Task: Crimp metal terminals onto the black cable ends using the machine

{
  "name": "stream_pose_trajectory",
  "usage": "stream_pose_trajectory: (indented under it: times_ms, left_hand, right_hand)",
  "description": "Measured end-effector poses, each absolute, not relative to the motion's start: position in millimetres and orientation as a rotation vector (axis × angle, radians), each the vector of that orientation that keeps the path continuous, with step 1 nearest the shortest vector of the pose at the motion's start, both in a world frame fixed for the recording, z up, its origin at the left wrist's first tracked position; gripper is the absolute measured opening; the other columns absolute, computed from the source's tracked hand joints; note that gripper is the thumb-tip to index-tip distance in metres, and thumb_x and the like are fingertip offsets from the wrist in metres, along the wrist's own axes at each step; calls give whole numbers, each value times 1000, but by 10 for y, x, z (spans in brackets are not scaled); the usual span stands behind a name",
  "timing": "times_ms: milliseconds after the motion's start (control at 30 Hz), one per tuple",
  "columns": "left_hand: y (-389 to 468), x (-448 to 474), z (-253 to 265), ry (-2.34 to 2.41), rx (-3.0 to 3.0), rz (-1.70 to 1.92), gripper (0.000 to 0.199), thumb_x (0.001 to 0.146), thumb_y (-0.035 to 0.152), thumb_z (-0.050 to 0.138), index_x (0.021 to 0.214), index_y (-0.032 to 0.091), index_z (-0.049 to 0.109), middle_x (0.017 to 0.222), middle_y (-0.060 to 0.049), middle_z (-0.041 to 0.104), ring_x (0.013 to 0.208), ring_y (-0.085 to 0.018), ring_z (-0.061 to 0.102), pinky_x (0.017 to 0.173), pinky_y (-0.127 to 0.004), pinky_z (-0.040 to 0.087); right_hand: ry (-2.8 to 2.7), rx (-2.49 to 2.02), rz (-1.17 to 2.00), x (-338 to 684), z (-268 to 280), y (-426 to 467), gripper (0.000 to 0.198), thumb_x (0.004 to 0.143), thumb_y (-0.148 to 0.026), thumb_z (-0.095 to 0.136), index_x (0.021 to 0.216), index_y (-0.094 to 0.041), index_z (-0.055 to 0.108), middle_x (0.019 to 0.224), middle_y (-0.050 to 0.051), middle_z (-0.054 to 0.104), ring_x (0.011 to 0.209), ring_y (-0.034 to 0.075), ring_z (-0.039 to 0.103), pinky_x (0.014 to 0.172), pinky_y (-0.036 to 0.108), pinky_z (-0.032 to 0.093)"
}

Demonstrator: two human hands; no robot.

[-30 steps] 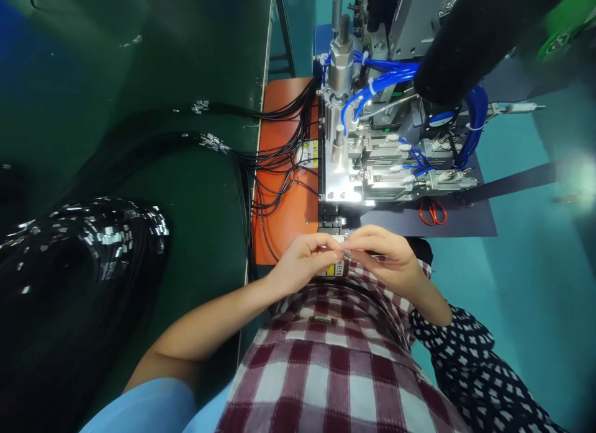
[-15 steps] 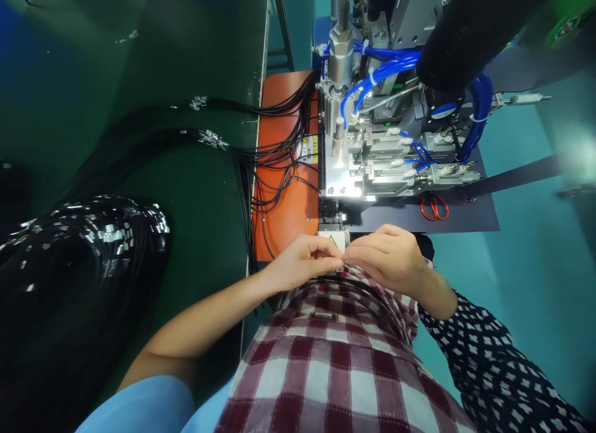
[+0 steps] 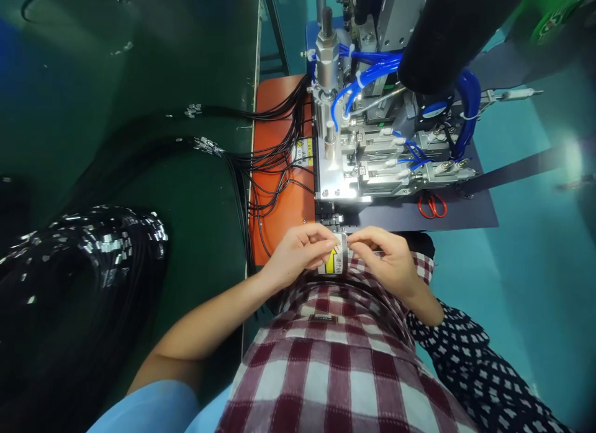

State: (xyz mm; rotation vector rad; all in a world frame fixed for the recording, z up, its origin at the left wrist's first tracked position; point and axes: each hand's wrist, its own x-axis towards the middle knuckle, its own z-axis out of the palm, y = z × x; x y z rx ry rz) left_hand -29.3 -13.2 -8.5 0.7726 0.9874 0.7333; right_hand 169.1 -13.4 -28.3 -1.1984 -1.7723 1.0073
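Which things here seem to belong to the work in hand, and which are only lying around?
Likely in use: left hand; right hand (anything held is too small to tell); black cables with silvery ends; machine with blue tubes.

Apparently lying around: red loops, perhaps scissor handles; pale scraps on green table.

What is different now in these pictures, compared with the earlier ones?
The left hand and right hand, together before, have moved apart sideways; more of the yellow-marked label shows between them. Whether anything was let go is too small to tell. The black cables and red handles stayed in place.
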Motion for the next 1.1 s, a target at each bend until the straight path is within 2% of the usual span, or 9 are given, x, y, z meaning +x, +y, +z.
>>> stream_pose_trajectory:
  times_ms: [133,300,467,600,700,867,1100]
  left_hand:
    - [-127,-264,-88,964,800,776,21,84,32,69,88,13,62,59,0,61,41,-3,36,40,-16,24]
    - [-165,-229,-74,1002,804,796,22,84,34,69,88,15,60,58,3,57,42,-2,35,40,-15,22]
    - [-174,-195,-77,1082,753,817,24,79,34,73,79,16,58,46,11,34,40,-2,26,41,-16,18]
    - [-153,-188,-73,1105,667,792,22,77,30,73,78,15,58,47,10,35,42,-3,26,42,-17,18]
    - [-139,-192,-59,1101,633,796,20,77,29,72,77,15,58,46,9,37,42,-3,27,42,-17,18]
    - [-133,-196,-63,1076,639,814,21,78,31,72,79,14,59,45,9,37,42,-3,28,43,-18,18]
    - [-149,-191,-88,1087,641,814,24,78,33,74,80,15,59,46,10,35,42,-3,26,43,-18,17]
  right_hand:
    - [-1593,-1265,1213,1531,-317,-244,5,85,-24,67,83,-20,70,76,1,70,66,14,62,61,27,48]
    - [-1399,-1253,1474,1461,-273,-201,12,83,-24,67,72,-18,67,64,-1,64,54,11,53,52,24,42]
    - [-1404,-1337,1367,1368,-232,-251,14,82,-20,64,68,-18,61,63,-3,58,58,10,50,54,23,40]
    - [-1269,-1310,1444,1264,-288,-300,19,83,-23,63,66,-18,57,59,-5,53,53,8,46,51,22,39]
    - [-1321,-1291,1464,1292,-316,-273,13,83,-25,66,72,-18,64,64,-3,60,58,10,51,55,23,42]
    - [-1388,-1345,1289,1447,-281,-205,7,81,-26,71,86,-20,71,78,0,69,67,12,58,64,25,48]
    - [-1388,-1329,1217,1422,-239,-204,1,82,-21,69,81,-20,69,74,-1,67,64,12,58,63,25,48]
